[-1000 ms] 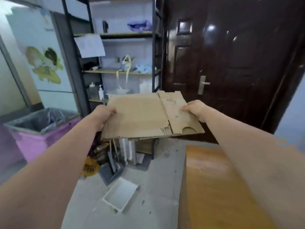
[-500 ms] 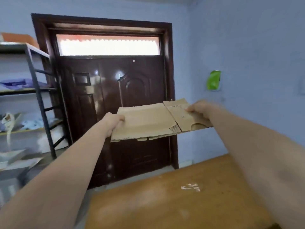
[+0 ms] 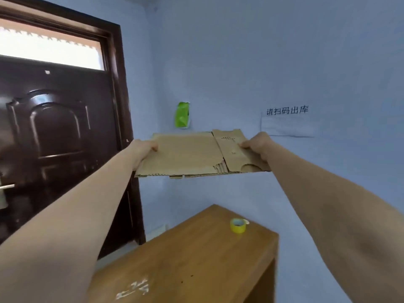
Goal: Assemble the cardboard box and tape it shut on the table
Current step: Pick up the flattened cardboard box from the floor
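A flattened brown cardboard box (image 3: pixel 188 154) is held level in the air at arm's length, above and beyond the wooden table (image 3: pixel 196 265). My left hand (image 3: pixel 142 149) grips its left edge, thumb on top. My right hand (image 3: pixel 258 147) grips the right flap, which has a half-round cut-out at its near edge. A yellow tape roll (image 3: pixel 238 225) stands on the table's far right corner, below the box and well apart from both hands.
A dark brown door (image 3: pixel 56 138) fills the left, its frame close to the table's far left side. The blue wall behind carries a green packet (image 3: pixel 181 115) and a paper notice (image 3: pixel 286 125). White tape scraps (image 3: pixel 133 289) stick to the near tabletop.
The view has swung right, from the shelves and floor past the door to the table corner. Both hands kept the same hold on the flat box. The tape roll has come into sight.
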Motion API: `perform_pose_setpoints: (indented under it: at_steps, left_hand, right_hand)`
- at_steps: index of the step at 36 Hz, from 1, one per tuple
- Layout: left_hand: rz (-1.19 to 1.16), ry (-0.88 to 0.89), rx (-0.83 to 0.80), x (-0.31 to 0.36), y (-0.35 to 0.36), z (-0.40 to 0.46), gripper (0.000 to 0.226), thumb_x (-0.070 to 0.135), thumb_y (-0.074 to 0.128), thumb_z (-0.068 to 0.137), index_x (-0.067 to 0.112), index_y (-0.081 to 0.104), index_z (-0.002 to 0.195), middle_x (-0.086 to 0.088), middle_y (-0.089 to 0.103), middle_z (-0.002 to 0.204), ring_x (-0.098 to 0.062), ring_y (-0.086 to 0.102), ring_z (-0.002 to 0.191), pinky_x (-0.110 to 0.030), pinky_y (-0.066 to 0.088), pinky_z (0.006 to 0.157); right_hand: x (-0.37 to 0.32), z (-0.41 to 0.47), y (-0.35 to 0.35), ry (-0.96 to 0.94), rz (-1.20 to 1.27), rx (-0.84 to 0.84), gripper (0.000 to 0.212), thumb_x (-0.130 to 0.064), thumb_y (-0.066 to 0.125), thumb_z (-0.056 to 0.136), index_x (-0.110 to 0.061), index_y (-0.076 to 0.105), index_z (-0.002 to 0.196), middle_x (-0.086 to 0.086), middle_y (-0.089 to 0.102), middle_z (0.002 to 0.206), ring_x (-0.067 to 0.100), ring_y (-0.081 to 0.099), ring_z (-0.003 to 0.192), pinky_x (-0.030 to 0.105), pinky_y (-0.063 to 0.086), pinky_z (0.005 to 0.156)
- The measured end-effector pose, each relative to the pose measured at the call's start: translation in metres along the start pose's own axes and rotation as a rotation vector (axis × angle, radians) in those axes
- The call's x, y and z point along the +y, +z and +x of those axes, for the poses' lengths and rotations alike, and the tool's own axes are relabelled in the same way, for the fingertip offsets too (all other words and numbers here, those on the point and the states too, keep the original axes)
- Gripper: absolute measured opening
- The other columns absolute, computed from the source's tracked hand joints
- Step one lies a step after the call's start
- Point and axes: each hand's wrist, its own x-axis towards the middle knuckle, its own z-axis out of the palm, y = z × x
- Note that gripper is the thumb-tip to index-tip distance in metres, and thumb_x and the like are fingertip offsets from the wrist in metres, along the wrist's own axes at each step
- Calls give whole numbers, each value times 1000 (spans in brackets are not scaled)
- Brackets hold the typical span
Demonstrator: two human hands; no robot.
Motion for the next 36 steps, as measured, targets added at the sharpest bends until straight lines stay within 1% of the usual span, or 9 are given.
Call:
perform_pose_setpoints:
  at_steps: [3,6,8,13,17,21,27,32,36]
  left_hand:
    - [-28,-24,-23,8,62,42,55,9,63,79,-7,43,128,-26,59,112,-34,60,82,-38,53,64]
    - [-45,-17,-59,21,120,75,45,9,62,80,-8,50,120,-18,60,88,-27,56,64,-26,47,46]
    - [-54,-23,-93,30,157,94,41,9,62,81,-7,52,117,-16,59,84,-26,56,63,-29,47,50]
    - [-38,-40,-102,41,231,140,51,12,62,81,-7,47,125,-26,60,115,-33,60,86,-39,50,69]
    - [-46,-48,-80,45,284,181,51,12,61,83,-7,46,127,-27,59,117,-34,60,85,-33,50,59]
    - [-18,-67,-8,42,334,215,54,16,63,82,-4,44,127,-26,58,116,-34,60,81,-33,50,58]
    - [-1,-136,118,33,373,263,56,17,63,83,-4,42,130,-24,60,106,-32,60,73,-33,50,57]
    - [61,-202,239,15,369,298,55,17,65,82,-4,45,128,-25,58,115,-40,61,94,-48,53,81]
    - [101,-226,333,-7,356,328,52,18,64,83,-4,47,127,-21,59,111,-33,59,87,-38,48,74]
  right_hand:
    - [18,48,-34,31,-6,13,37,-23,73,81,-4,55,107,12,57,103,28,53,89,35,41,76]
    - [33,92,-70,41,-15,9,32,-18,72,81,-2,60,107,14,62,103,27,58,83,34,46,71]
    - [45,120,-92,52,-9,9,34,-17,71,81,-3,62,110,15,63,107,30,60,91,37,49,78]
    - [77,190,-128,35,-15,-15,37,-16,70,84,-2,60,116,17,62,116,34,59,106,43,49,92]
    - [104,256,-144,-28,-26,-85,39,-12,69,85,2,57,119,18,62,114,30,58,96,37,48,81]
    - [125,327,-153,-74,-44,-154,39,-11,69,84,3,57,118,19,62,115,28,58,93,38,49,83]
    - [146,425,-139,-113,-15,-300,41,-13,70,84,1,56,120,13,61,99,18,55,73,29,45,60]
    - [152,484,-87,-134,-3,-440,39,-15,70,84,-1,57,118,10,59,103,22,54,89,33,45,75]
    - [154,528,-30,-167,-6,-535,43,-13,69,85,5,55,121,11,56,99,22,52,87,31,42,71]
